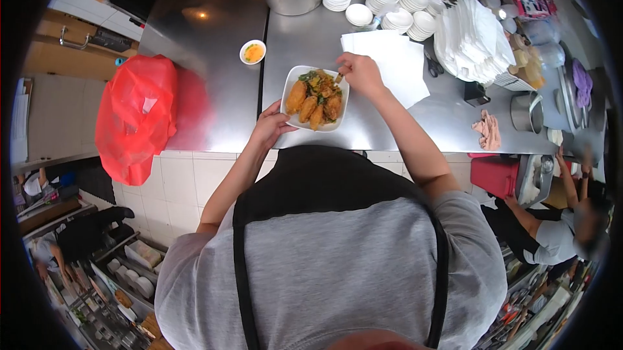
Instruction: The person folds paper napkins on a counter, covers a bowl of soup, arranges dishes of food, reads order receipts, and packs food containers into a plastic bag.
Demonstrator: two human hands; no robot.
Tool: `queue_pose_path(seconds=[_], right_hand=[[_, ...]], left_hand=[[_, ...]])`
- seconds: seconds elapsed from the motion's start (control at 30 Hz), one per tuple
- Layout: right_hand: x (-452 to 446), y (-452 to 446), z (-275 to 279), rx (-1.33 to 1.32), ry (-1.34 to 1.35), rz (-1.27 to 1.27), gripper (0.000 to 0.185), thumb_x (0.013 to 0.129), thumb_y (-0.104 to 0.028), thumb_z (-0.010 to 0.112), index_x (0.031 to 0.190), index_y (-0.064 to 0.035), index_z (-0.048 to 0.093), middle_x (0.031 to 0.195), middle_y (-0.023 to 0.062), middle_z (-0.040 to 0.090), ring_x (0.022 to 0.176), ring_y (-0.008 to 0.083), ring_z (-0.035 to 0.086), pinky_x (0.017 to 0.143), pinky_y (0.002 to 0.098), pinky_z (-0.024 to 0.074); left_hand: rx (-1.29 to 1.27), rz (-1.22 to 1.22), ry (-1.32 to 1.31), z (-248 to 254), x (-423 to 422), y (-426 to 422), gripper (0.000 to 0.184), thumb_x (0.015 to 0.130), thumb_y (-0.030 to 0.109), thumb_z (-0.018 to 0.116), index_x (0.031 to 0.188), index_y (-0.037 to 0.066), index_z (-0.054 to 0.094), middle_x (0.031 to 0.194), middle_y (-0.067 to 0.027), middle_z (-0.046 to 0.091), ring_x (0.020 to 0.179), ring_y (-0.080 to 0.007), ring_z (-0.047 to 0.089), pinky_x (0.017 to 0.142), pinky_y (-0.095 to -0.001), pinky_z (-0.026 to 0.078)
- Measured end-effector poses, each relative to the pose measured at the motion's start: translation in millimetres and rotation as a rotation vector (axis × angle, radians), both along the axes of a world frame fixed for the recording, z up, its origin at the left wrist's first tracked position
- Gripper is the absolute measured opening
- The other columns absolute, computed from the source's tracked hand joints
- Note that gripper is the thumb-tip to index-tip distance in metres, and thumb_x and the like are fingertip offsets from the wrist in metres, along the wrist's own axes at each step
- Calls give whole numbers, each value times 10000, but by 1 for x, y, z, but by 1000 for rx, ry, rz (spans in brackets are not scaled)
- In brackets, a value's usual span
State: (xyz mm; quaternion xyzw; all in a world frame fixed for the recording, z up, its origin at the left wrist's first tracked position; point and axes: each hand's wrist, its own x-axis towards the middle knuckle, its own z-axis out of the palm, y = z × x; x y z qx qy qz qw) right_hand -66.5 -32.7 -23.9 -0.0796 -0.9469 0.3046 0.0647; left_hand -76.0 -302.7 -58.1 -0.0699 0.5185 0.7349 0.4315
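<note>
Over the steel counter (220, 25), near its front edge, we've got the white square plate (345, 100), loaded with fried pieces (297, 97) and crisp, leafy bits. Left of it sits 1 small bowl (243, 59) of orange sauce, well apart, and further left the red plastic bag (136, 116) drapes over the counter's edge. Up top, look, 1 deep metal pot (292, 3) of green fruit, with stacks of small white dishes (337, 0) beside it. White paper sheets (389, 68) lie flat just right of the plate, partly under the right forearm; scissors (433, 64) rest beyond them, then a pink cloth (487, 131) near the edge.

And the hands! Left hand (271, 127) comes up from below, forearm angled inward, thumb at the near-left rim and fingers tucked under: nearly closed on the plate. Right hand (359, 72) reaches in from the right, forearm slanting across the counter, knuckles up, fingertips pinched shut on a small thin item (338, 79) at the plate's upper right corner; what it is, can't tell.
</note>
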Motion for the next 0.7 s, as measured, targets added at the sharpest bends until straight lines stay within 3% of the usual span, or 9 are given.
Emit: queue_pose_path(seconds=[0.03,0.17,0.27,0.47,0.5,0.6,0.7], right_hand=[[-2,2,3,10,-71,14,271,725,-166,663,984,-98,626,836,120,651,707,261,632,647,358,498],[7,8,16,-6,35,23,401,707,-234,700,1067,-92,595,922,136,637,737,259,627,664,352,495],[20,21,27,-116,42,-23,453,742,-278,650,1134,-77,547,1059,142,584,953,307,560,833,353,433],[72,58,6,-91,105,-157,351,740,-221,650,1047,-62,594,1029,133,592,954,305,555,842,358,433],[84,61,4,-37,233,-177,327,738,-182,671,1035,-61,609,963,137,609,834,298,590,739,355,472],[120,70,8,-1,217,-291,314,744,-176,656,1031,-57,606,958,136,607,826,303,589,735,359,471],[152,78,10,-19,119,-400,308,750,-186,634,1025,-51,604,973,144,601,882,313,571,782,370,452]], left_hand=[[-23,-2,17,0,0,-1,533,774,-57,457,1292,-4,347,1052,-167,564,894,-259,615,732,-331,557],[31,27,-11,10,-10,-5,478,770,-30,468,1240,-31,384,1029,-154,570,852,-251,621,738,-337,554],[80,59,-4,12,-40,-22,429,779,-11,464,1204,-25,408,1100,-157,546,930,-280,598,773,-357,546],[189,332,110,17,-135,-68,479,761,-56,495,1221,-41,362,1202,-195,474,1106,-340,483,933,-455,439],[242,370,108,2,-160,-82,474,761,-67,484,1219,-49,362,1214,-197,465,1128,-348,462,954,-471,416],[176,490,130,-11,-210,-97,452,772,-83,446,1217,-60,366,1205,-180,477,1117,-310,479,984,-470,392],[137,620,86,-52,-263,-117,357,792,-56,428,1147,-76,405,1114,-185,528,1009,-300,550,876,-457,494]])
